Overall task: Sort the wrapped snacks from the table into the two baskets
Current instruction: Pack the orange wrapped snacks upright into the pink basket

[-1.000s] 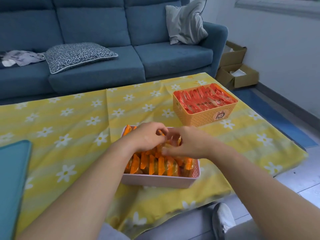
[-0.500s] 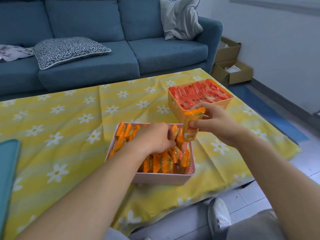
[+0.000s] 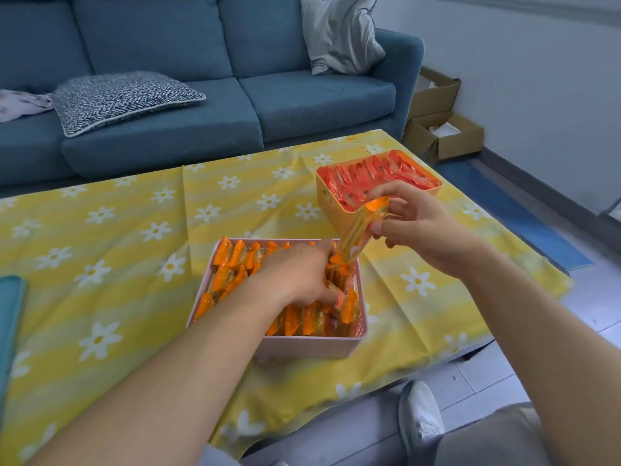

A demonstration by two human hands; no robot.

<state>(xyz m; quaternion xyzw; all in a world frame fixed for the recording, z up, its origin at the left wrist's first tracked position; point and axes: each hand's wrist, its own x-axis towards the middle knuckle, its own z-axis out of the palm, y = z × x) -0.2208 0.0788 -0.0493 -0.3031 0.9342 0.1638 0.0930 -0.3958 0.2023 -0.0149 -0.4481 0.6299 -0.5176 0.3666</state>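
Note:
A pink basket (image 3: 302, 346) near the table's front edge is packed with several orange wrapped snacks (image 3: 232, 260) standing on edge. My left hand (image 3: 299, 275) reaches down into its right side, fingers among the packets; whether it grips one is hidden. My right hand (image 3: 416, 223) pinches one orange snack (image 3: 358, 230) by its top end, and the packet hangs tilted above the pink basket's far right corner. Behind it stands an orange basket (image 3: 327, 205) filled with several red wrapped snacks (image 3: 363, 178).
A yellow daisy-print cloth (image 3: 111, 264) covers the table. A teal object (image 3: 10, 317) lies at the left edge. Behind the table is a blue sofa (image 3: 188, 105) with cushions. Cardboard boxes (image 3: 443, 136) sit on the floor at right. My white shoe (image 3: 420, 418) is below the table edge.
My right hand lifted one orange snack out of the pink basket and now holds it a little higher. My left hand stayed in the basket, shifting toward its right side.

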